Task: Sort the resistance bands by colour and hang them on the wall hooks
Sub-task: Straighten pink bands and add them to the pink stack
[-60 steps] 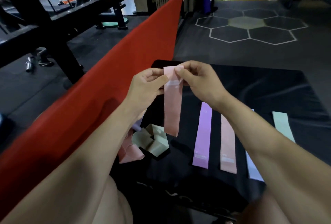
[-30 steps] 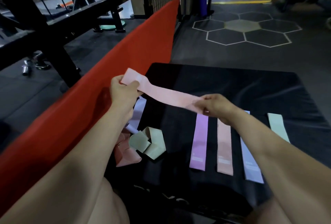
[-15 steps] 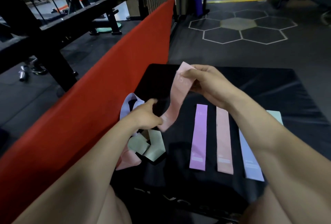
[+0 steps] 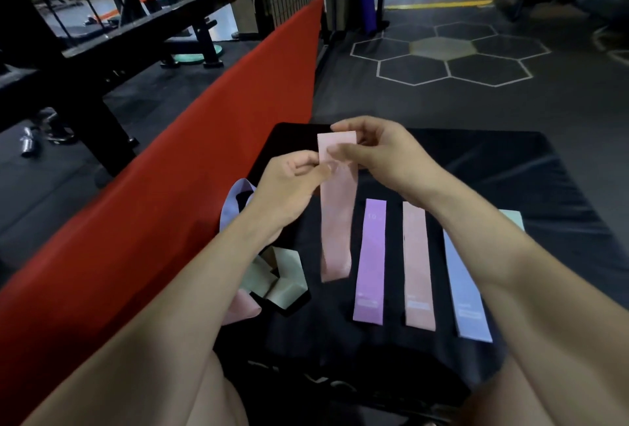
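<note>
1. Dark gym floor (image 4: pixel 510 109) with white hexagon outlines at far right.
2. Long red pad (image 4: pixel 143 208) running along the left, near to far.
3. Black mat (image 4: pixel 493 180) spread on the floor, bearing the bands.
4. Both hands raised over the mat's far left part: left hand (image 4: pixel 289 184) and right hand (image 4: pixel 381 153) each pinching the top end of a pink band (image 4: pixel 337 221), hanging straight down.
5. Laid flat side by side to its right: purple band (image 4: pixel 371 262), second pink band (image 4: pixel 417 265), pale blue band (image 4: pixel 469 299), mint band (image 4: pixel 512 218) partly hidden by the right forearm.
6. Loose heap near left: crumpled green band (image 4: pixel 282 281), lilac band (image 4: pixel 235 204), pink scrap (image 4: pixel 243 306).
</note>
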